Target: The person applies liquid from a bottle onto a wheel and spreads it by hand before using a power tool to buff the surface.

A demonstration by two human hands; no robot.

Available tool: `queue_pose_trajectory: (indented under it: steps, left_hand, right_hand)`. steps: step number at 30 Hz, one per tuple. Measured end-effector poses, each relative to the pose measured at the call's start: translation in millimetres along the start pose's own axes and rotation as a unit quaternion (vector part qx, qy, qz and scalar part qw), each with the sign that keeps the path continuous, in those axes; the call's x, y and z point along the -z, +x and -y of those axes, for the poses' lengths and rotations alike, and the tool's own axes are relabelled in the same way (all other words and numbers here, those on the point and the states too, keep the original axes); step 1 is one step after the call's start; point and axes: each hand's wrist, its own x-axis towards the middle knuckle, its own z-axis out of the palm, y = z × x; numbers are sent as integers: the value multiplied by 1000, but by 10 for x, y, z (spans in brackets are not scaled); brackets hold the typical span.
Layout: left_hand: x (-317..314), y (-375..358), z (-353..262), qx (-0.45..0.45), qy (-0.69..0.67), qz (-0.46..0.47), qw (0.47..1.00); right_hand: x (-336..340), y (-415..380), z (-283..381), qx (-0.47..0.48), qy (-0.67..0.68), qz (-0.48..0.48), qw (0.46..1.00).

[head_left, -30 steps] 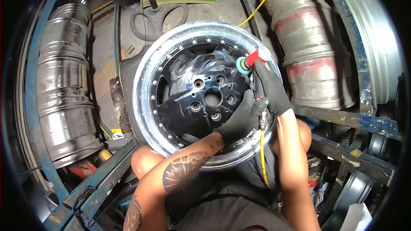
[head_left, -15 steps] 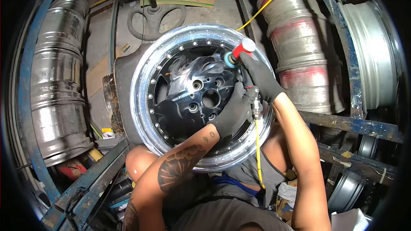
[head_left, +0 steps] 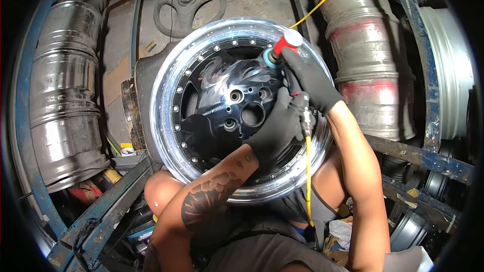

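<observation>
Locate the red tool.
Head view, upper part, right of centre: the red tool is in the right hand, left hand below, blue pad at the wheel's upper right.

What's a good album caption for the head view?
Left hand and right hand hold a red-headed tool over a wheel.

Wheel workshop — stacked metal rims [head_left: 65, 83], scuffed blue frames [head_left: 430, 95] — power tool [head_left: 286, 44], yellow hose [head_left: 308, 181].

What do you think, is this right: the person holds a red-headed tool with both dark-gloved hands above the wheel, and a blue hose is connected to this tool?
Not quite: the hose is yellow, not blue, as the head view shows. The dark-gloved left hand and right hand do hold the red-headed tool above the wheel.
</observation>
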Motion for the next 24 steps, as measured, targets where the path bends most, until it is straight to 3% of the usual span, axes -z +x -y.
queue_pose_trajectory:
  steps: [4,8,9,14,16,17,20,21,24]
  left_hand:
    - [-62,-143,77,52,-36,31,998]
    - [-140,-224,27,43,-48,-8,998]
    - [-55,-210,25,-4,25,20,999]
    - [-84,-207,40,-41,7,-3,999]
    - [-101,-294,26,-36,45,-3,998]
    - [-124,-372,4,18,54,-15,998]
    - [-61,-443,108,61,28,34,997]
    - [-73,-445,139,16,31,34,999]
    - [-78,-442,125,23,15,2,1000]
  right_hand:
    - [9,-169,-266,65,-17,-31,997]
    - [15,-185,-226,38,-21,-33,999]
    - [15,-166,-196,34,-23,-27,999]
    - [-7,-133,-48,36,-16,4,999]
    - [-9,-221,-23,28,-2,36,999]
    - [-13,-266,-24,29,-6,55,998]
    - [-55,-431,-26,0,35,82,996]
    - [-54,-439,-48,-9,26,93,995]
    - [-37,-392,-8,13,-20,66,997]
